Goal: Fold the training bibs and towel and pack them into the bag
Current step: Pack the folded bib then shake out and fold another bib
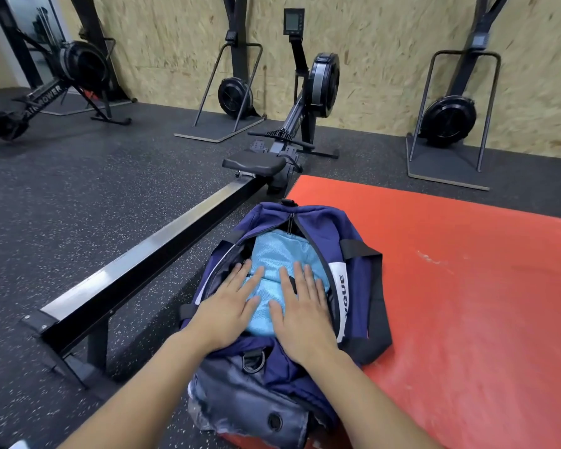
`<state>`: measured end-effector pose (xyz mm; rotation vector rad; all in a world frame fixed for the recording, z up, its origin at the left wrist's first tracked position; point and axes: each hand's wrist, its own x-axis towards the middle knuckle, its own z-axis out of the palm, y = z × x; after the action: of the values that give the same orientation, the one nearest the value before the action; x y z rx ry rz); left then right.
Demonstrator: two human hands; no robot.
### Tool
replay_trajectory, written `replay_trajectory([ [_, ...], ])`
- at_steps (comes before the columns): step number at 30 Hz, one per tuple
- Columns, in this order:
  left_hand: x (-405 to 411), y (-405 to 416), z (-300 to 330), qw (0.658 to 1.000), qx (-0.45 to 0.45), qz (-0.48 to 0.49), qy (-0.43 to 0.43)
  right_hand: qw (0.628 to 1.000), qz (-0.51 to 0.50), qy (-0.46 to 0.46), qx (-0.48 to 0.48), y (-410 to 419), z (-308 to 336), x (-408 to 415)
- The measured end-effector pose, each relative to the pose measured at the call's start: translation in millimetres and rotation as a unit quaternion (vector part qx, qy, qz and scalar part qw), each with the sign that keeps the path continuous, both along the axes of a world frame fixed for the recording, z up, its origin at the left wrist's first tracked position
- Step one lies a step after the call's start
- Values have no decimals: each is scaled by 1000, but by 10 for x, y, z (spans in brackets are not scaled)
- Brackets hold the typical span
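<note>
A navy sports bag lies unzipped on the floor, half on a red mat. Inside its opening sits a folded light-blue cloth, mesh-like on top; whether it is a bib or the towel I cannot tell. My left hand lies flat on the cloth's left side, fingers straight and spread, pressing down. Flat beside it, my right hand presses on the cloth's right side. Both hands hide the near part of the cloth. Whatever lies deeper in the bag is out of sight.
The red mat spreads to the right. A rowing machine's black rail runs diagonally just left of the bag, its seat behind. More gym machines stand along the chipboard wall. Dark rubber floor lies to the left.
</note>
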<state>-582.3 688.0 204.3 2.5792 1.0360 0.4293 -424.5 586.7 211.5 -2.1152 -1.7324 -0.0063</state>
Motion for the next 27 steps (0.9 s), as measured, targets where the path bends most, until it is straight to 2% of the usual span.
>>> replay_trajectory([
  [8, 6, -59, 185, 999, -18, 17, 48, 999, -15, -3, -46, -12, 134, -41],
  [11, 12, -142, 460, 996, 26, 49, 73, 996, -13, 36, -81, -51, 375, -36],
  [15, 59, -408, 975, 996, 46, 76, -13, 994, 17, 112, -4, -256, 828, 14],
  [21, 293, -1113, 1626, 993, 74, 20, -93, 991, 9, 122, 55, -1024, 1428, 324],
  [27, 893, -2106, 1903, 984, 65, -66, -153, 993, -32, 72, 83, -2198, 1710, 893],
])
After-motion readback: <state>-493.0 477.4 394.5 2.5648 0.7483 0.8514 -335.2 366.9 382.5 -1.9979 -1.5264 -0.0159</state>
